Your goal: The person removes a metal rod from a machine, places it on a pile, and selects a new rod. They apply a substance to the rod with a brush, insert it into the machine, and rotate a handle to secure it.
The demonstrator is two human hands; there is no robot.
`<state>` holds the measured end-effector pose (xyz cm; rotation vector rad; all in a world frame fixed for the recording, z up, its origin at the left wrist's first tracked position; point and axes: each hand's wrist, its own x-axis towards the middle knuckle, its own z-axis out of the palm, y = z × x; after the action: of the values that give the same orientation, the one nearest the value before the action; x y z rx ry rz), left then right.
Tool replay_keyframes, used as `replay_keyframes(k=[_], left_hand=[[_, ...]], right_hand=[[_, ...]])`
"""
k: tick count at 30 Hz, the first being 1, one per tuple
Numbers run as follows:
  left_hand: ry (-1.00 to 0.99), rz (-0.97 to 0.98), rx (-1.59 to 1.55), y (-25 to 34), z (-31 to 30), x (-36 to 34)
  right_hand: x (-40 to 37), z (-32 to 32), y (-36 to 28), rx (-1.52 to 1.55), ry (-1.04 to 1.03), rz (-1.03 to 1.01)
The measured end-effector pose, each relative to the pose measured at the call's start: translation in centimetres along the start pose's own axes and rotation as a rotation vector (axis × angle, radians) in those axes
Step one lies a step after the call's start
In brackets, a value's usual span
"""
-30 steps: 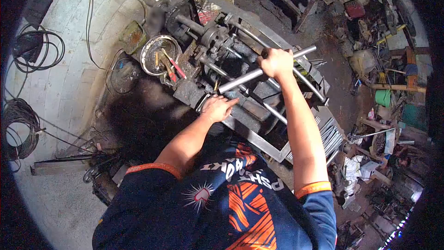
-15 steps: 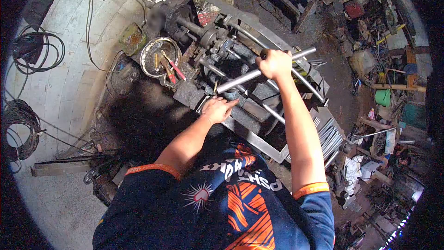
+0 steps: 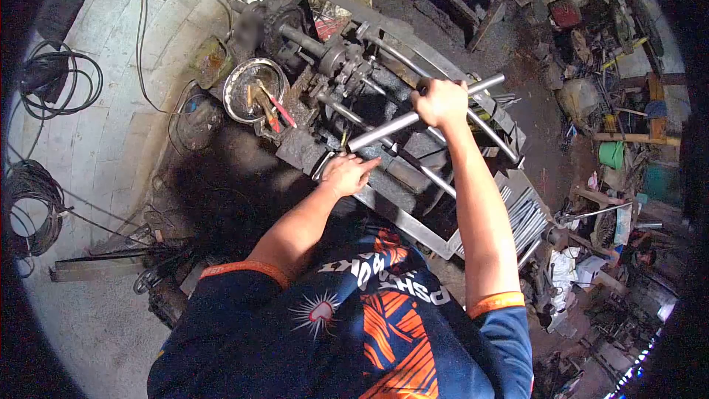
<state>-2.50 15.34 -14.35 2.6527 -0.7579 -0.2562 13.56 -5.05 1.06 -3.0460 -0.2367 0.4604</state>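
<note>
A long steel bar (image 3: 384,130) lies slantwise over a greasy metal machine (image 3: 325,52). My right hand (image 3: 442,103) is wrapped round the bar near its upper right part. Near the bar's lower left end, my left hand (image 3: 346,174) rests on the machine's front edge, fingers spread, a finger pointing right. What lies under its palm is hidden. Two thinner rods (image 3: 487,133) of the machine run beneath the bar.
A round pan (image 3: 235,100) with brushes stands left of the machine. Several thin rods (image 3: 526,223) are stacked at its right end. Black cable coils (image 3: 33,192) lie on the floor at left. Scrap and a green bucket (image 3: 611,154) are at right.
</note>
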Motion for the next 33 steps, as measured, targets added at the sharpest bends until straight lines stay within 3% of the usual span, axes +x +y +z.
replay_keyframes(k=[13,16,18,22,28,33], left_hand=[[-0.068,-0.027,0.009,0.2,-0.5,0.1],[-0.155,-0.069,-0.02,0.3,-0.8,0.3],[-0.132,-0.059,-0.037,0.2,-0.6,0.2],[-0.18,-0.084,-0.027,0.2,-0.8,0.3],[-0.205,-0.094,-0.034,0.3,-1.1,0.4],[-0.259,-0.096,-0.02,0.3,-1.1,0.5]], right_hand=[[0.1,0.3,-0.2,0.014,0.063,-0.001],[0.3,-0.1,-0.2,-0.077,-0.035,0.017],[0.3,0.0,0.4,-0.156,0.061,-0.217],[1.0,-0.6,0.4,-0.088,-0.019,-0.253],[1.2,-1.2,0.4,-0.054,-0.155,-0.112],[1.3,-1.6,0.2,0.066,-0.127,-0.028]])
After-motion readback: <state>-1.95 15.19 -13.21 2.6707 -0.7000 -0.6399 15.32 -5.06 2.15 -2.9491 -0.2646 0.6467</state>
